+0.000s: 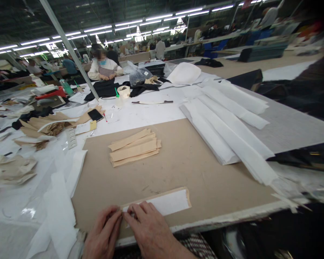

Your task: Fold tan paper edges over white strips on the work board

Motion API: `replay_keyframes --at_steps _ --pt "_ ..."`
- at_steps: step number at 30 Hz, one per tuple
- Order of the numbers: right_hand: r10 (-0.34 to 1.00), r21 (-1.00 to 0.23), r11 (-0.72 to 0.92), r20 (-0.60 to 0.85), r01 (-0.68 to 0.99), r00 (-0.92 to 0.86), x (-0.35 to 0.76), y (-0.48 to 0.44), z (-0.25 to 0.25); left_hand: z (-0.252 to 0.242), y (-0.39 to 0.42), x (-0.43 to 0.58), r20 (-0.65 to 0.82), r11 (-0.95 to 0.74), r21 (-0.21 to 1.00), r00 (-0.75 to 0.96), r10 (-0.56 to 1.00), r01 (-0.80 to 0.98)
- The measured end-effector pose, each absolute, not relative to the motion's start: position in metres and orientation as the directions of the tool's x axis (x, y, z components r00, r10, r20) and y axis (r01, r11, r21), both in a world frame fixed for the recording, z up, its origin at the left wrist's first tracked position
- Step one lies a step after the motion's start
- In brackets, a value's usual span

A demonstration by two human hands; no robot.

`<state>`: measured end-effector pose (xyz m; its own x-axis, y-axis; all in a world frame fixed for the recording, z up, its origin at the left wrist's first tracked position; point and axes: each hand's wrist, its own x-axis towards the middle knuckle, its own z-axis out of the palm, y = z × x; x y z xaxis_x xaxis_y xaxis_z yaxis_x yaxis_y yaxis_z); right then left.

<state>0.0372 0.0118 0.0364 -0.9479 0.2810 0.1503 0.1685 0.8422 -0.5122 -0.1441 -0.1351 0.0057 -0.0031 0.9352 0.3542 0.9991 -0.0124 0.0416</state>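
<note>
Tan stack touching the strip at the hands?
No: bare brown board shows between the tan stack and the white-faced strip at the left hand and right hand.

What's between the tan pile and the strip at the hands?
Head view: just brown board, bare apart from faint dark marks, between the tan pile and the strip.

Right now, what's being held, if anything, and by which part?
The left hand and right hand are both at the left end of the white-faced tan strip; whether they pinch it or only press it cannot be told.
</note>
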Motion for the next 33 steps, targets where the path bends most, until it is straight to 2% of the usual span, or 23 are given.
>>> replay_keyframes --at_steps 3,5,7,10,12,15,19,21,25,28,31,33 --pt "0.282 -0.515 0.840 0.151 0.168 -0.947 0.037 0.012 0.036 0.008 -0.134 -0.142 0.349 -0.033 -0.065 0.054 0.935 0.997" --pt "0.278 -0.516 0.841 0.149 0.165 -0.949 0.038 0.012 0.036 0.013 -0.131 -0.139 0.353 -0.046 -0.089 0.075 0.933 0.995" --pt "0.277 -0.512 0.842 0.145 0.168 -0.950 0.038 0.011 0.036 0.018 -0.128 -0.137 0.353 -0.034 -0.021 0.039 0.935 0.999" --pt "0.282 -0.507 0.843 0.138 0.177 -0.949 0.038 0.011 0.038 0.022 -0.125 -0.135 0.341 0.109 0.218 -0.181 0.923 0.970" --pt "0.288 -0.511 0.841 0.141 0.180 -0.947 0.038 0.011 0.039 0.021 -0.123 -0.134 0.315 0.194 0.335 -0.304 0.899 0.922" --pt "0.300 -0.520 0.835 0.153 0.182 -0.941 0.038 0.010 0.040 0.015 -0.123 -0.134 0.292 0.203 0.370 -0.321 0.901 0.907" --pt "0.314 -0.534 0.824 0.151 0.190 -0.937 0.038 0.007 0.039 0.005 -0.126 -0.131 0.321 0.128 0.287 -0.221 0.921 0.949" --pt "0.328 -0.550 0.813 0.157 0.194 -0.931 0.039 0.006 0.039 0.004 -0.128 -0.126 0.348 0.113 0.282 -0.211 0.914 0.953" --pt "0.354 -0.587 0.783 0.148 0.206 -0.923 0.042 0.011 0.047 0.008 -0.131 -0.111 0.335 0.229 0.467 -0.410 0.848 0.854" --pt "0.395 -0.523 0.801 0.096 0.292 -0.914 0.041 0.023 0.061 0.013 -0.129 -0.105 0.282 0.302 0.622 -0.566 0.775 0.722" --pt "0.417 -0.419 0.830 0.028 0.368 -0.908 0.035 0.036 0.074 0.016 -0.125 -0.109 0.223 0.313 0.706 -0.620 0.753 0.635" --pt "0.392 -0.407 0.838 -0.016 0.364 -0.920 0.031 0.043 0.080 0.019 -0.123 -0.115 0.167 0.322 0.721 -0.605 0.778 0.613"
